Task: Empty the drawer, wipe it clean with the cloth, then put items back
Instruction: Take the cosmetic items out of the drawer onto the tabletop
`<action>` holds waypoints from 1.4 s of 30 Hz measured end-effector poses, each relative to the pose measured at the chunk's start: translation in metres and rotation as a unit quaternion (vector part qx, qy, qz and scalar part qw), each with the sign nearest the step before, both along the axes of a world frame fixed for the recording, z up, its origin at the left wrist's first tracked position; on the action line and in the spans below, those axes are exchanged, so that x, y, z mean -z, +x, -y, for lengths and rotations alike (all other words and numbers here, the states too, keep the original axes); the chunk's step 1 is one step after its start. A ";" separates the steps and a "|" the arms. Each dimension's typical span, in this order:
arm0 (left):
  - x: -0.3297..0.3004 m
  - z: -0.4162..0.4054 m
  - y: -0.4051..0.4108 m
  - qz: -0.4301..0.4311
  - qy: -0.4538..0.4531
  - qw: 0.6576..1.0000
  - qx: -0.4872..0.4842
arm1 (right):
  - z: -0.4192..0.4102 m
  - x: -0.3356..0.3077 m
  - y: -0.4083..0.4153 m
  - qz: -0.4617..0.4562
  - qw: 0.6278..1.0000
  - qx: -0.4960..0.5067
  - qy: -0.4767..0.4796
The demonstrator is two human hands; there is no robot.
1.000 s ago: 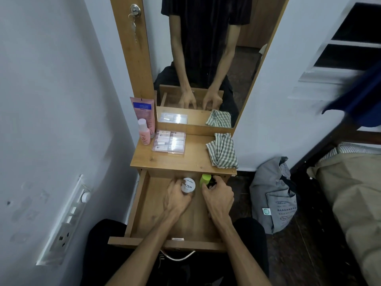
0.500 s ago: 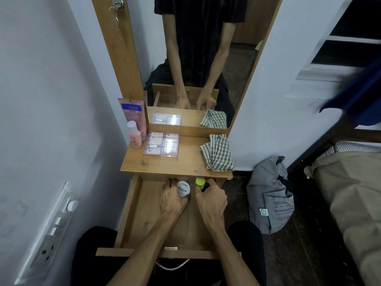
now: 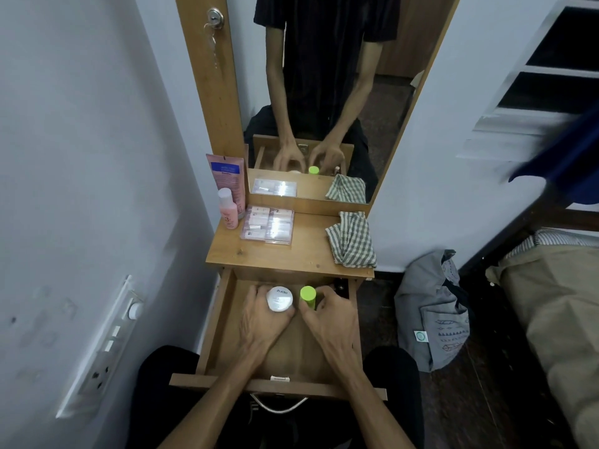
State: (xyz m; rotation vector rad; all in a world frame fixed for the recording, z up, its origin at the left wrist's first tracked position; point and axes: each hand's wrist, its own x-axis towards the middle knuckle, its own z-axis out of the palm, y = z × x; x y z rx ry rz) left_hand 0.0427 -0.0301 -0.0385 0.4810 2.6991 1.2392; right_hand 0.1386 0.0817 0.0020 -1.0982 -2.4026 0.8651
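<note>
The wooden drawer point(image 3: 214, 328) stands pulled out below the dresser top. My left hand point(image 3: 262, 322) grips a round white jar point(image 3: 279, 299) at the drawer's back. Beside it, my right hand point(image 3: 327, 322) holds a bottle with a lime green cap point(image 3: 307, 294), fingers curled round it. A green checked cloth point(image 3: 351, 243) lies crumpled on the right of the dresser top point(image 3: 304, 254). A clear plastic case point(image 3: 267, 225), a small pink bottle point(image 3: 228, 212) and a pink tube point(image 3: 227, 178) stand on its left side.
A mirror point(image 3: 327, 92) rises behind the dresser top, with a key hanging in its wooden frame. A switch panel point(image 3: 103, 348) is on the left wall. A grey bag point(image 3: 432, 312) sits on the floor at the right, beside a bed point(image 3: 557, 306).
Both hands have stayed at the back of the drawer on the white jar and the green-capped bottle. The camera view has shifted slightly.
</note>
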 end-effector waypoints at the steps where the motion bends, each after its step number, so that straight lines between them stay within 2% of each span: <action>1: -0.003 0.009 -0.002 -0.007 0.017 1.000 0.003 | 0.005 -0.002 0.000 -0.015 1.000 -0.003 0.007; 7: -0.034 0.051 -0.018 -0.045 0.078 0.996 -0.028 | 0.030 -0.028 -0.016 -0.110 0.993 -0.031 0.007; 14: -0.057 0.071 -0.050 -0.066 0.144 0.986 -0.051 | 0.045 -0.076 -0.077 -0.180 0.981 -0.065 0.005; 21: -0.065 0.066 -0.076 -0.066 0.110 0.990 -0.058 | 0.048 -0.105 -0.151 -0.149 0.985 -0.093 0.004; 26: -0.061 0.069 -0.088 -0.069 0.108 0.991 -0.050 | 0.051 -0.099 -0.183 -0.110 0.988 -0.109 0.009; 32: -0.056 0.064 -0.107 -0.065 0.087 0.993 -0.055 | 0.050 -0.084 -0.196 -0.075 0.991 -0.107 0.014; 42: -0.053 0.055 -0.118 -0.067 0.081 0.992 -0.064 | 0.047 -0.077 -0.202 -0.089 0.991 -0.095 0.018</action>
